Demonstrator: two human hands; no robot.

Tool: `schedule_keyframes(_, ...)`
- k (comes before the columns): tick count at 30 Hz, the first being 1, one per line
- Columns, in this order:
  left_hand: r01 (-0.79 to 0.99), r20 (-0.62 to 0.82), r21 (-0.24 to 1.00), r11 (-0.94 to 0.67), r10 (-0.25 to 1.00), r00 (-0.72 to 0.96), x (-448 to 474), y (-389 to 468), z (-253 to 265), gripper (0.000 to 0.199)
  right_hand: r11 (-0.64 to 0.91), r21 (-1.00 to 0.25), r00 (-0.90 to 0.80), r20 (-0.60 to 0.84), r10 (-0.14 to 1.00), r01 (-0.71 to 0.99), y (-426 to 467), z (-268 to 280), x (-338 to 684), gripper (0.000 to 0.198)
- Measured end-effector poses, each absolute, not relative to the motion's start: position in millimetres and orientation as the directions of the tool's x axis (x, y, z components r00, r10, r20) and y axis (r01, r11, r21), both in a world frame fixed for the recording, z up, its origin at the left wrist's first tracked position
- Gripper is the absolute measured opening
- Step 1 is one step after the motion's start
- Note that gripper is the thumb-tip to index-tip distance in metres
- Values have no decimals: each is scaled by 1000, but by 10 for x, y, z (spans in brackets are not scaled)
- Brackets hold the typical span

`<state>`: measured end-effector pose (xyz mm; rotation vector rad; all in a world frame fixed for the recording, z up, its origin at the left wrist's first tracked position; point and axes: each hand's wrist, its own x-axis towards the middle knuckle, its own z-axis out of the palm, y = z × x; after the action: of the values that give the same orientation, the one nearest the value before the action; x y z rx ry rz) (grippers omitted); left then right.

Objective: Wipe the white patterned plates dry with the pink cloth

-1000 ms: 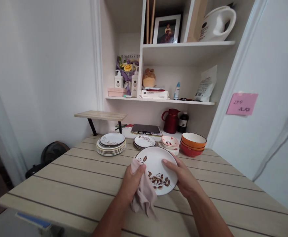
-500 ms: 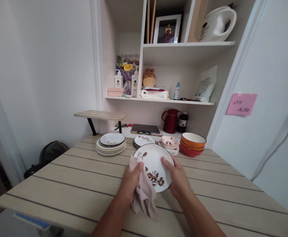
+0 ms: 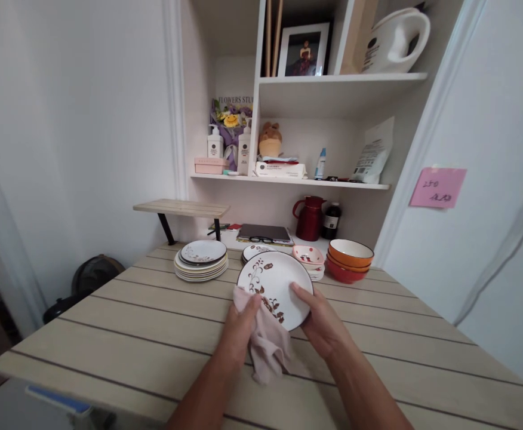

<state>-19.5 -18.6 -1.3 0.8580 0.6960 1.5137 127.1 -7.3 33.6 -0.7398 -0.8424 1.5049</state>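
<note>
Tilted toward me above the table, a white plate shows brown flowers and a dark rim. My right hand grips its right edge, thumb on the face and fingers underneath. A pinkish cloth is pinched in my left hand over the plate's lower left edge, its loose end hanging down. The left fingers behind the plate are hidden. Just behind the plate is a small stack of matching plates, partly covered by it.
A taller plate stack stands at the left on the slatted table. Patterned square bowls and stacked orange and red bowls sit at the right. Behind are a red jug, a dark bottle and a small raised shelf.
The plate has turned counterclockwise and risen slightly, its flowers shifting left. Both hands stay on it, and the cloth's hanging end has swung a little up and right.
</note>
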Motion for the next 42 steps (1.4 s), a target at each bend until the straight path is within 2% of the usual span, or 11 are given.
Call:
schedule_keyframes(6,-206,134,968,-146,989,-68,-194,-253,-5,46,86,-908,-130,151,980,-410,-133,499,1604,60)
schedule_keyframes(11,-133,182,973,-187,982,-48,-171,-330,65,37,66,-960,-311,153,938,-274,-185,544,1777,61)
schedule_keyframes(14,-126,178,975,-181,983,-33,-182,-319,62,35,56,-973,-289,121,950,-223,-173,510,1782,52)
schedule_keyframes(17,-187,134,971,-149,987,-89,-201,-266,33,44,29,-950,-176,87,981,-311,-143,445,1642,45)
schedule_keyframes(19,-281,116,948,-148,985,-127,-211,-223,13,52,-3,-908,-97,41,994,-419,-115,387,1480,47)
schedule_keyframes(22,-419,119,896,-146,989,-90,-210,-171,-14,59,-43,-801,-4,-51,999,-598,-47,292,1252,54)
schedule_keyframes(25,-373,88,921,-107,994,-68,-198,-145,-37,60,-67,-709,-10,-84,996,-702,62,208,1192,50)
schedule_keyframes(28,-306,27,949,-75,987,-157,-209,-125,-43,59,-45,-680,63,-132,989,-731,191,134,1312,49)
schedule_keyframes(34,-382,-89,922,-59,930,-357,-333,-90,-33,58,-17,-660,188,-237,953,-751,387,-63,1546,52)
schedule_keyframes(38,-397,-83,911,-108,897,-434,-363,-134,33,58,-22,-676,201,-250,947,-737,438,-172,1525,51)
schedule_keyframes(42,-412,5,869,-273,839,-543,-295,-166,285,56,-92,-686,103,-237,966,-722,389,-203,1423,51)
